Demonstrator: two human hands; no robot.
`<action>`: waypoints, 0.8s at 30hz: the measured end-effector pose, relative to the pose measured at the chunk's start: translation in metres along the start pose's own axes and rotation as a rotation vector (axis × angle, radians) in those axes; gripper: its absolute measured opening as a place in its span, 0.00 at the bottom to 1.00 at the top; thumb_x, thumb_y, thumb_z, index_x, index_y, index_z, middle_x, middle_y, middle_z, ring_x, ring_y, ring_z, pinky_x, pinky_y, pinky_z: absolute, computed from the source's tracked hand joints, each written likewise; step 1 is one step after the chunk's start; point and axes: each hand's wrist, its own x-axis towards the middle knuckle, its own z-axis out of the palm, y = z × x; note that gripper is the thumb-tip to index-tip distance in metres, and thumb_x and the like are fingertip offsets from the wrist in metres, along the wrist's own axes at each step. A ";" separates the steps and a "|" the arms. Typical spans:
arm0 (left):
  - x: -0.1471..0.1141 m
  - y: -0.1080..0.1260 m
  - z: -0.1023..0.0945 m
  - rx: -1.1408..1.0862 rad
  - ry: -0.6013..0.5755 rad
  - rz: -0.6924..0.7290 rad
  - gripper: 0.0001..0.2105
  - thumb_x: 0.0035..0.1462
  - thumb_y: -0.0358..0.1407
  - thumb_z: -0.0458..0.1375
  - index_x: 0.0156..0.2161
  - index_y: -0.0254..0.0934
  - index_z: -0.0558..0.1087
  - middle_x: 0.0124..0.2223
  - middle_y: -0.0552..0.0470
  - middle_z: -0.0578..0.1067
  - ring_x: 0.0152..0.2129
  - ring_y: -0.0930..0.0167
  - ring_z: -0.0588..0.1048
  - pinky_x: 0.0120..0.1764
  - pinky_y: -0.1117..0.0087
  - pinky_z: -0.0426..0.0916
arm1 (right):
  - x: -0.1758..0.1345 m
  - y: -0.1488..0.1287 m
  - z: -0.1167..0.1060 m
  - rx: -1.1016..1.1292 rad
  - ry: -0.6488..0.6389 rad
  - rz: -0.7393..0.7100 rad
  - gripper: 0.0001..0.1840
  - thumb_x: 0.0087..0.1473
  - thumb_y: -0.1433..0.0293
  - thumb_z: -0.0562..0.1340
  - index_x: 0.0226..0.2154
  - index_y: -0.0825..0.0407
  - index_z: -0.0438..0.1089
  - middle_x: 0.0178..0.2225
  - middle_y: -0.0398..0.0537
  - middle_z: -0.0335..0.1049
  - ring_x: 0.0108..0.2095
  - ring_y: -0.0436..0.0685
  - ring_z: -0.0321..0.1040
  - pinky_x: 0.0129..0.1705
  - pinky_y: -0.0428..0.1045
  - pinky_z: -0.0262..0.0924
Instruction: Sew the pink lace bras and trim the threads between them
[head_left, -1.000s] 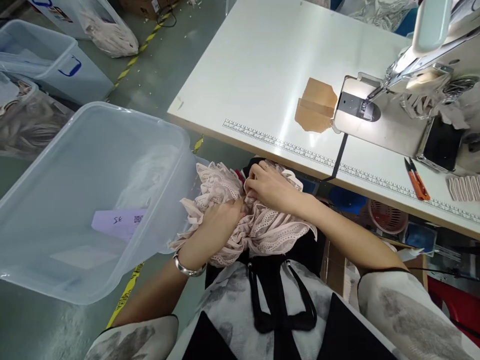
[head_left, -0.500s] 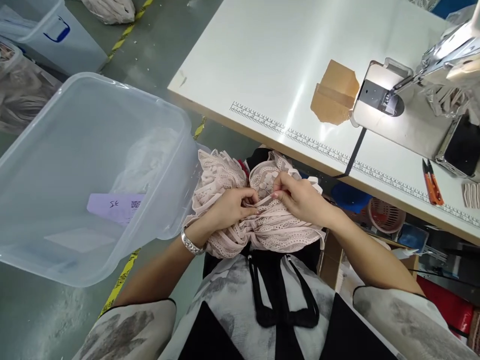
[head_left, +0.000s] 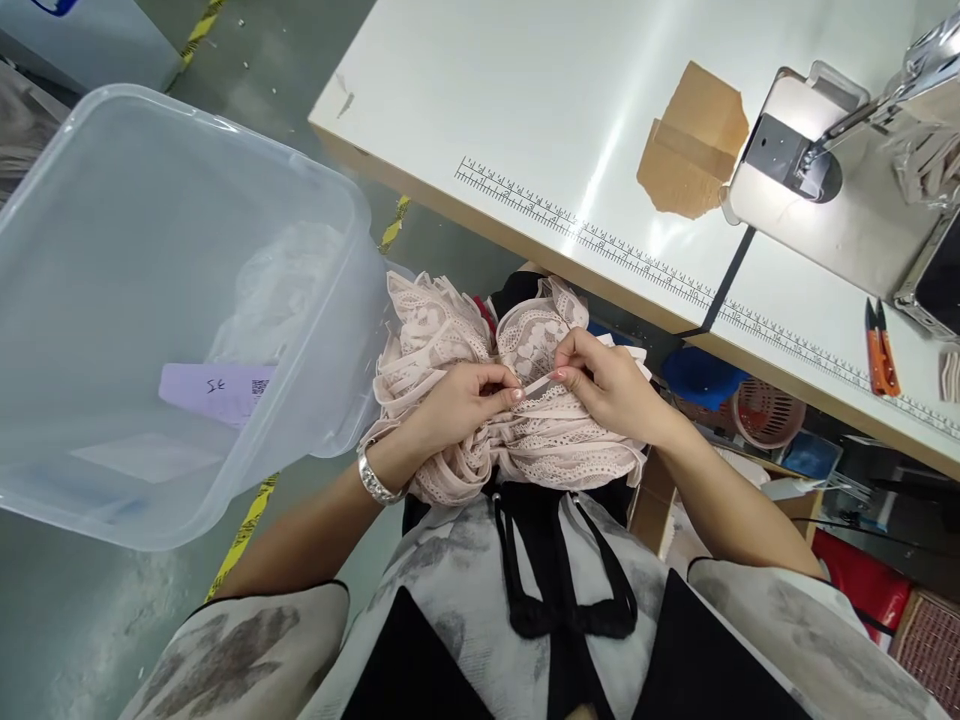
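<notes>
A bundle of pale pink lace bras (head_left: 435,345) lies across my lap, its layers bunched at the middle. My left hand (head_left: 469,400) pinches a narrow pink strip (head_left: 538,384) between thumb and forefinger. The other end of that short stretch is pinched by my right hand (head_left: 600,380), so the strip runs nearly straight between my fingertips. Beneath my hands a floral lace cup (head_left: 529,340) and scalloped lace edges show. My palms cover part of the bundle.
Left of me stands a large clear plastic tub (head_left: 247,500) holding a purple card (head_left: 214,392). Ahead is a white table (head_left: 480,80) with a printed ruler, torn cardboard (head_left: 694,140), a sewing machine bed (head_left: 847,230) and orange thread snips (head_left: 881,350). A pink basket (head_left: 766,412) sits beneath.
My fingertips have moved slightly apart, and the strip between them now shows more plainly, lifted and straighter. The whole view has shifted a little, with the table appearing higher.
</notes>
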 end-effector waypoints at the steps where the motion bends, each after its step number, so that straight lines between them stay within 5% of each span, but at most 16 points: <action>1: 0.000 0.000 0.000 -0.005 0.000 0.005 0.10 0.53 0.40 0.59 0.29 0.33 0.72 0.26 0.56 0.69 0.24 0.75 0.63 0.28 0.73 0.58 | 0.000 0.000 0.000 0.002 0.003 0.000 0.05 0.60 0.72 0.55 0.31 0.51 0.57 0.21 0.37 0.59 0.20 0.46 0.52 0.24 0.45 0.46; 10: 0.001 0.002 0.000 -0.029 -0.032 -0.011 0.13 0.53 0.43 0.59 0.28 0.34 0.70 0.23 0.58 0.64 0.21 0.77 0.59 0.26 0.74 0.56 | 0.000 0.002 0.001 0.013 0.000 -0.008 0.05 0.60 0.71 0.55 0.32 0.50 0.57 0.22 0.38 0.60 0.21 0.47 0.53 0.25 0.45 0.47; 24: -0.001 -0.003 0.004 -0.097 -0.051 -0.035 0.12 0.46 0.34 0.65 0.26 0.34 0.65 0.27 0.57 0.67 0.24 0.76 0.65 0.28 0.74 0.60 | -0.001 0.004 0.004 0.016 0.003 -0.020 0.05 0.60 0.72 0.55 0.32 0.50 0.57 0.22 0.37 0.60 0.21 0.47 0.53 0.25 0.45 0.48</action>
